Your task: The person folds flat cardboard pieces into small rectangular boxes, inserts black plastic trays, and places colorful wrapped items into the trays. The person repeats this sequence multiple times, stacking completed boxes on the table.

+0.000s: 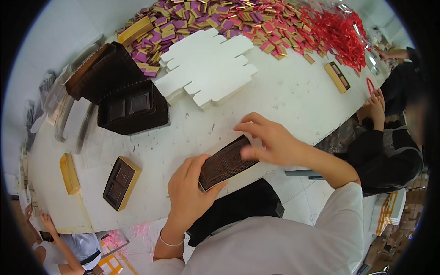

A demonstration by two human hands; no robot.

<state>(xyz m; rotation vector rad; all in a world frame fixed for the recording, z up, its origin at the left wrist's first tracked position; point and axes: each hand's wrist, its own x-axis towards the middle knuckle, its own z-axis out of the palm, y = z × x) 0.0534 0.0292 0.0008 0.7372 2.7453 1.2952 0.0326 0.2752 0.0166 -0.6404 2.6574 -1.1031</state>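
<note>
In front of me at the table's near edge is a small rectangular box (203,188) with a light rim and a dark brown plastic tray insert (220,167) in it. My left hand (187,189) grips the left end of this box, thumb on the near side and fingers on the far side. Over the right end is my right hand (274,142): its fingers are apart, and its slightly blurred thumb lies over the insert. Left of my hands rests another gold box (133,183) with the same kind of insert. An empty gold box (69,174) lies farther left.
Stacked dark brown trays (137,110) stand at the left, beside piled flat white cartons (208,66). Purple, pink and gold pieces (238,18) heap along the back, near red ribbons (341,34). A filled gold box (338,78) lies right. Other people (394,128) work at both sides.
</note>
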